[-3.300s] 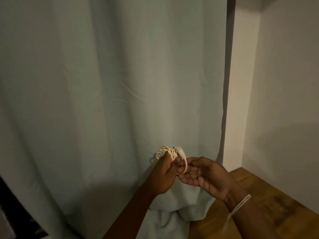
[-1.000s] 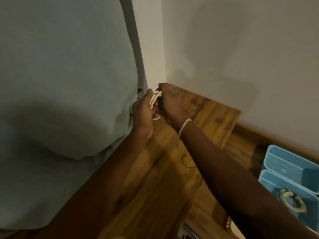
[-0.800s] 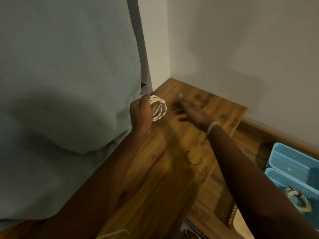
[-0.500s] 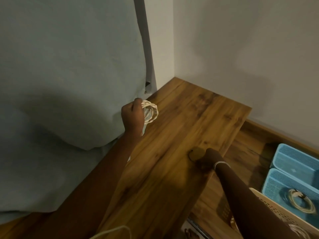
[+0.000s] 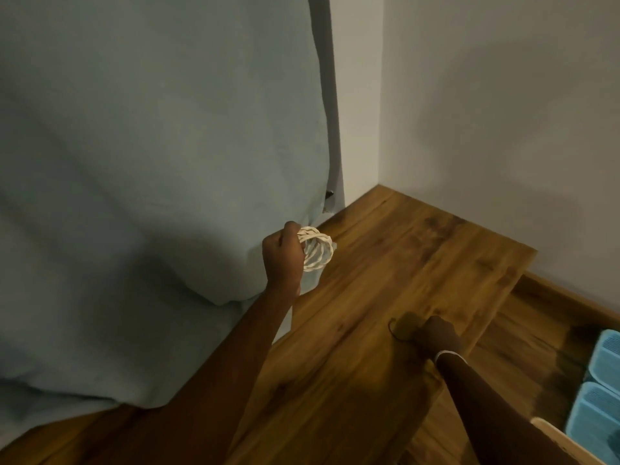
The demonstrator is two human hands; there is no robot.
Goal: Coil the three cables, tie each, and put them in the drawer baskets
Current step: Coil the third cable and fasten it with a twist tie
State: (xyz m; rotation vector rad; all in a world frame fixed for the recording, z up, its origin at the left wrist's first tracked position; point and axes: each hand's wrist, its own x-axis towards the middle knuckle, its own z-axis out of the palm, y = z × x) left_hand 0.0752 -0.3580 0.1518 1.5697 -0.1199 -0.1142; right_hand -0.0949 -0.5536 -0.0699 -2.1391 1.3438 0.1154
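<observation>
While my L hand (image 5: 282, 255) fists the coil (image 5: 317, 251) above the desk (image 5: 385, 263), R hand (image 5: 436, 332) pinches a tie (image 5: 394, 332) near its front edge.

We see a cream-white coiled cable (image 5: 317, 251), a pale grey-blue curtain (image 5: 151, 146), a warm brown wood-grain tabletop (image 5: 385, 280), light blue ribbed baskets (image 5: 600, 397), and a thin black tie (image 5: 394, 330).
</observation>
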